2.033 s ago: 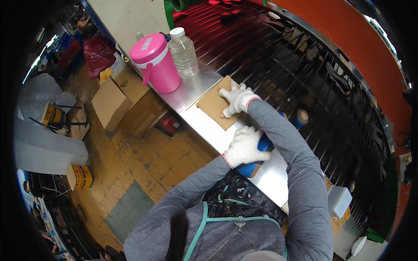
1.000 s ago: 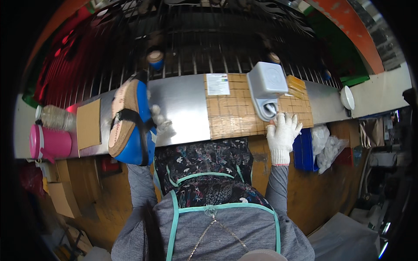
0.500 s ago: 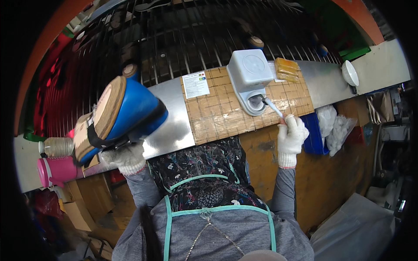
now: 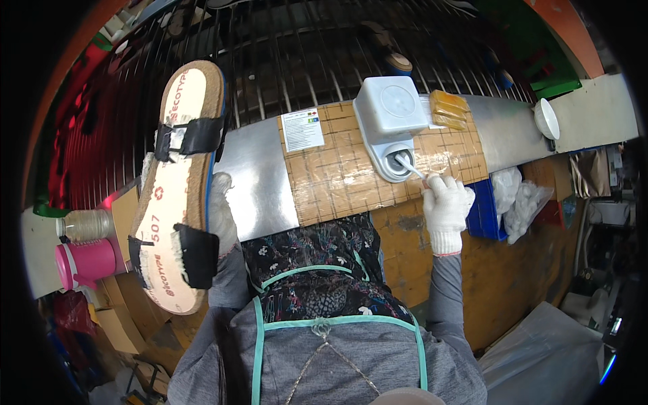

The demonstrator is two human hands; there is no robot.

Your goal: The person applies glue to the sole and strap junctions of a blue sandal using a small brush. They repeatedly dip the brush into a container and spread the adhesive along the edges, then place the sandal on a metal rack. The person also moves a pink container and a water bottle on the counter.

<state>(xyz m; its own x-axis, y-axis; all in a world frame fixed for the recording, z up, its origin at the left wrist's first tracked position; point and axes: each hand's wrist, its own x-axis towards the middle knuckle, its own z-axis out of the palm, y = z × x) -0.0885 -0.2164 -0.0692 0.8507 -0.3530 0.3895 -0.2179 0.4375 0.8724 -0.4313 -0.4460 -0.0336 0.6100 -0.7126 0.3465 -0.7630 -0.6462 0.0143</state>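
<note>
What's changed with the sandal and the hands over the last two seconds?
The left hand lifted the sandal off the bench and turned it sole-up. The right hand reached over and took the brush in the white pot. The woven mat stayed put.

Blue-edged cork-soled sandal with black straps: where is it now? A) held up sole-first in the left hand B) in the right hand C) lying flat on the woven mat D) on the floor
A: the left hand in a white glove grips the blue-edged cork-soled sandal off the bench, while the right hand holds a white brush at the white container.
</note>
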